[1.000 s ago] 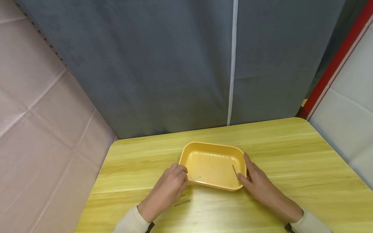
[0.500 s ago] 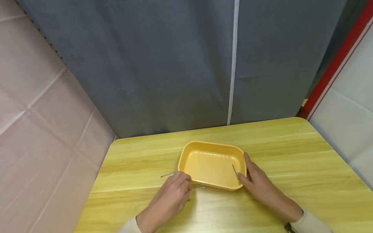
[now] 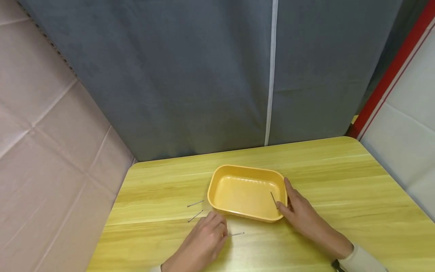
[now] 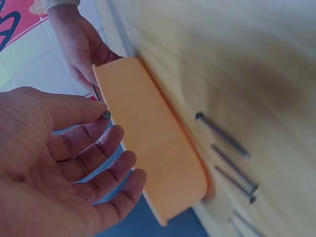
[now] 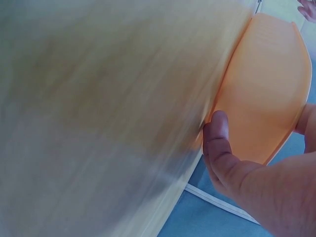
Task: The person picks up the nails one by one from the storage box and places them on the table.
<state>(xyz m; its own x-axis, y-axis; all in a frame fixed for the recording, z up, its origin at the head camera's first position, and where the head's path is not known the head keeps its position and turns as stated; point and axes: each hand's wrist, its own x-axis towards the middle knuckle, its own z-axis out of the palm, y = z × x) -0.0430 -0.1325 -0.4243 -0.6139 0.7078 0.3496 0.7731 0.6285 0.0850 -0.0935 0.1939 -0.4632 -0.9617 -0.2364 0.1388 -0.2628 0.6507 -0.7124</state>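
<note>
My left hand (image 3: 204, 240) pinches a long thin screw (image 3: 238, 234) between thumb and forefinger, in front of a yellow plastic tray (image 3: 249, 172). Only the screw's round head (image 4: 106, 114) shows at the fingertips in the left wrist view; the other fingers are loosely bent. My right hand (image 3: 300, 213) grips the tray's right end, thumb over the rim and fingers against the outer wall (image 5: 261, 94). Inside the tray, near that thumb, lies a slim dark screw (image 3: 273, 199). Two more screws, one nearer the tray (image 3: 195, 203), lie on the table left of it.
The wood-patterned table (image 3: 163, 179) backs onto a grey curtain (image 3: 190, 83). A pale panel (image 3: 51, 151) stands on the left and a white, red-edged one (image 3: 408, 124) on the right. Several screws (image 4: 232, 168) lie beside the tray in the left wrist view.
My left hand has moved from the tray's front-left rim toward the near side, carrying the screw. This uncovers screws on the table to the left. The right hand and tray stay almost still.
</note>
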